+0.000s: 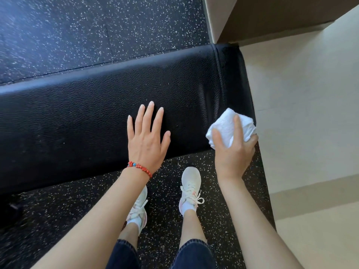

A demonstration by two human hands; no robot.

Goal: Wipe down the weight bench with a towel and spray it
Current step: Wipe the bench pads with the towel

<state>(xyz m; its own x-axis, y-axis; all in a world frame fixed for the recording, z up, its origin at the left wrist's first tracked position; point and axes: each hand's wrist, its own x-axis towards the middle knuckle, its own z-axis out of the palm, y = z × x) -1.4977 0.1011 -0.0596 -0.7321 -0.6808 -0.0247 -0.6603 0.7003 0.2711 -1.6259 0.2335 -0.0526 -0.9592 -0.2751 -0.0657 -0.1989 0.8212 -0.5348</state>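
Note:
A black padded weight bench (81,113) runs across the view from the left edge to the wall on the right. My left hand (147,136), with a red bead bracelet on the wrist, lies flat on the pad near its front edge, fingers straight. My right hand (235,150) grips a bunched white towel (231,123) at the bench's right end, near the front corner. No spray bottle is in view.
Black speckled rubber flooring (77,32) lies behind and in front of the bench. A beige wall and ledge (303,113) stand close against the bench's right end. My feet in white trainers (190,189) stand just in front of the bench.

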